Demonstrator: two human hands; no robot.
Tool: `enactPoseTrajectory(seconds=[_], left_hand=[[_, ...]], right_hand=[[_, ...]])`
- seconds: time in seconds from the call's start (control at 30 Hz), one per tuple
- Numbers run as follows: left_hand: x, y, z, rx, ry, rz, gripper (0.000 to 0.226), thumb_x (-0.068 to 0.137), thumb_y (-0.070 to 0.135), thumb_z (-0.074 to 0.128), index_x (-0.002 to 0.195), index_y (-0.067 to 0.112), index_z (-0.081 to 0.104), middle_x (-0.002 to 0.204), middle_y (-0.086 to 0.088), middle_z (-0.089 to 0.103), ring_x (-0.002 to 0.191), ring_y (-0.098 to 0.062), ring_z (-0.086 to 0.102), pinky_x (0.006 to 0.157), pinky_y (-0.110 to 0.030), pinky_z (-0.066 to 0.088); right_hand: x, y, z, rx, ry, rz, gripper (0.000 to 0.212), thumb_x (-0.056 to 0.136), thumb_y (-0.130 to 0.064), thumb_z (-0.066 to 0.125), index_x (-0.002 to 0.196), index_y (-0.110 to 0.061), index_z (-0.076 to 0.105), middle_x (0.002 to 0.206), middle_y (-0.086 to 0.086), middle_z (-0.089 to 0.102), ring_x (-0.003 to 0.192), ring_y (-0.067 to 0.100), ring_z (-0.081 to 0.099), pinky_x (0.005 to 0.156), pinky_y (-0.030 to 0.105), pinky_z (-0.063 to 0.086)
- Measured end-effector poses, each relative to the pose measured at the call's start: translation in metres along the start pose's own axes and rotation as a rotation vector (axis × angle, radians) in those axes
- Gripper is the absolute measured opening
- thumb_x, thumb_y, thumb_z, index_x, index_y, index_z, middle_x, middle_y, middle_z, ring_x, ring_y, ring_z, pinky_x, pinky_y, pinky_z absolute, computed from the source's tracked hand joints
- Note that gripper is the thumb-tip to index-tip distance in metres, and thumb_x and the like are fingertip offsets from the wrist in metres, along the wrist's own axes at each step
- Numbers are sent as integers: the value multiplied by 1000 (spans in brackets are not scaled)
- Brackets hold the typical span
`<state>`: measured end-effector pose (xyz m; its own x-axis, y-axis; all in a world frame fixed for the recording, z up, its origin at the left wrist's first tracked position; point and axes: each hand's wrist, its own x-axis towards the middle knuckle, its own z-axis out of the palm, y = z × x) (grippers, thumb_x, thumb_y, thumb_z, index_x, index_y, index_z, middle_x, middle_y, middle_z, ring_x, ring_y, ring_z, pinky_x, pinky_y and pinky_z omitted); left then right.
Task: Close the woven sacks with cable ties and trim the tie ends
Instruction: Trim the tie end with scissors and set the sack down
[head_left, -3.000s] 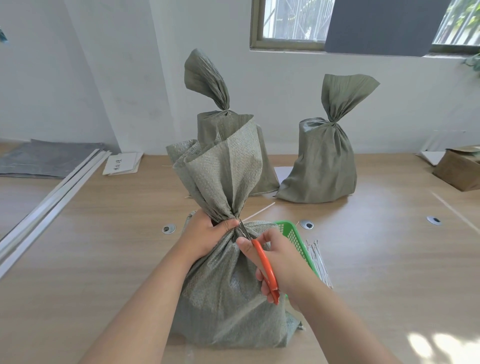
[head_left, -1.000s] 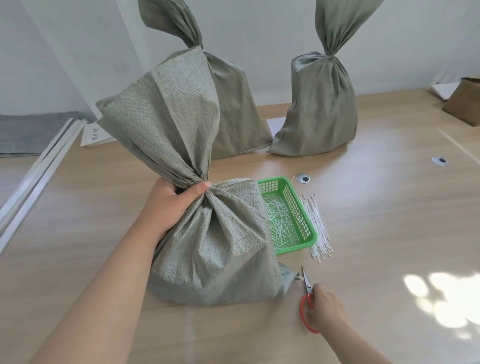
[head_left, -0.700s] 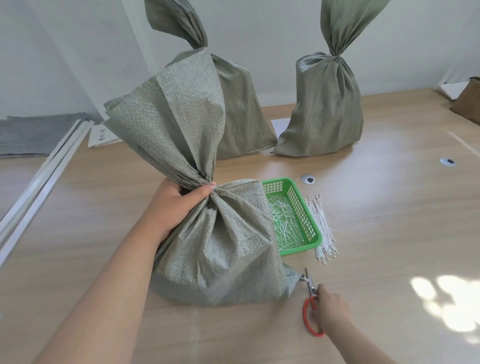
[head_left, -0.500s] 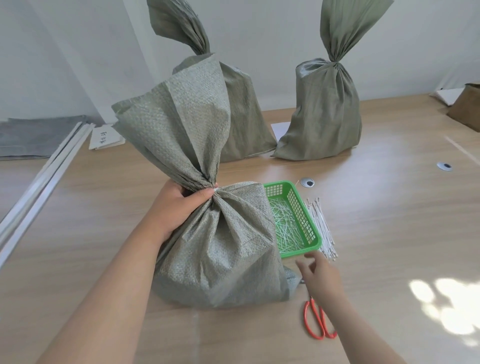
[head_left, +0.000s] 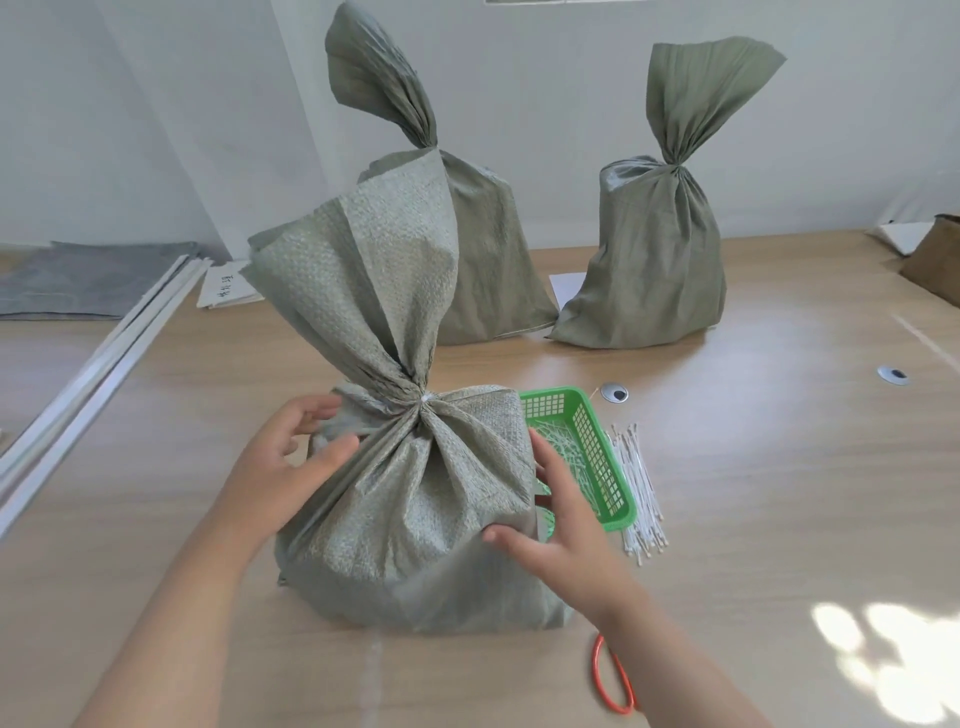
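Centrally, woven sack (head_left: 415, 509) flanked by hands, left hand (head_left: 285, 462) held open at its side, right hand (head_left: 563, 530) laid open on it, scissors (head_left: 595, 673) half hidden by forearm.

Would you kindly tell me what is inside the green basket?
White tie ends lie in the green basket; its left part is hidden behind the near sack and right hand.

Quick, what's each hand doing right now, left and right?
Left hand: open, fingers at the left side of the near sack.
Right hand: open, resting on its right side, holding nothing.
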<state>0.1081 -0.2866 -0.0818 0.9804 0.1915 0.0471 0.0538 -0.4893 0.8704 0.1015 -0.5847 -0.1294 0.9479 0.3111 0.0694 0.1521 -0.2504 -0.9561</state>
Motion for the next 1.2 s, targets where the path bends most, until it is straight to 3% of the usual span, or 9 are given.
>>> enactPoseTrajectory(seconds=[0.1,0.23,0.4,0.53,0.7,0.83,0.93,1.03,1.2], left_hand=[[-28,-22,-10,-110,-48,-58,67,64,72,72,125,45,60,133,15,62,133,-9,51,112,-44,40],[-63,-43,0,-344,-83,-135,110,42,74,88,132,20,53,131,12,67,121,2,60,96,-17,51],[-89,-60,32,-398,-62,-164,94,41,10,93,127,17,56,129,-6,68,103,-2,69,84,-17,57],[-91,-51,41,-368,1,-147,121,19,42,103,128,18,57,114,4,76,98,-5,72,78,-20,59],[-83,-38,26,-392,106,-63,113,13,48,98,118,35,60,104,19,75,90,8,68,74,-11,56],[-70,-11,24,-402,139,-18,103,22,55,93,117,40,56,101,16,73,90,6,67,74,-19,58],[-62,19,33,-375,134,34,98,21,58,90,110,44,53,93,24,73,82,15,66,67,-7,53],[-58,34,48,-388,125,62,74,39,32,88,104,52,59,98,18,73,84,13,66,68,-8,55],[-62,56,93,-373,144,37,74,47,26,82,115,34,55,102,11,72,85,10,68,68,-12,57]], right_hand=[[3,4,-3,-13,-42,20,101,75,-32,85,153,-39,22,147,-32,38,136,-8,37,111,32,40],[5,21,-4,-68,-93,51,111,70,-55,82,155,-42,12,155,-22,32,143,2,33,115,44,37],[1,29,-2,-64,-144,46,112,72,-62,75,155,-43,3,159,-27,19,147,-2,22,118,43,32],[-1,20,-3,-108,-127,-12,104,81,-59,69,158,-34,4,163,-20,14,150,1,12,122,43,23],[-4,-4,-7,-167,-55,-82,99,82,-64,64,157,-40,5,158,-16,28,146,0,22,120,37,27],[0,-24,-20,-118,8,-79,88,81,-63,65,154,-40,21,140,-17,47,133,0,41,112,38,38],[0,-31,-35,-77,49,-93,85,81,-64,64,152,-34,31,135,-17,53,131,6,46,109,41,42],[-3,-29,-57,-95,83,-108,91,77,-72,63,153,-37,27,135,-14,50,131,6,44,109,41,41],[-9,-15,-109,-143,94,-135,92,76,-72,63,153,-44,21,138,-18,46,133,0,37,111,36,37]])
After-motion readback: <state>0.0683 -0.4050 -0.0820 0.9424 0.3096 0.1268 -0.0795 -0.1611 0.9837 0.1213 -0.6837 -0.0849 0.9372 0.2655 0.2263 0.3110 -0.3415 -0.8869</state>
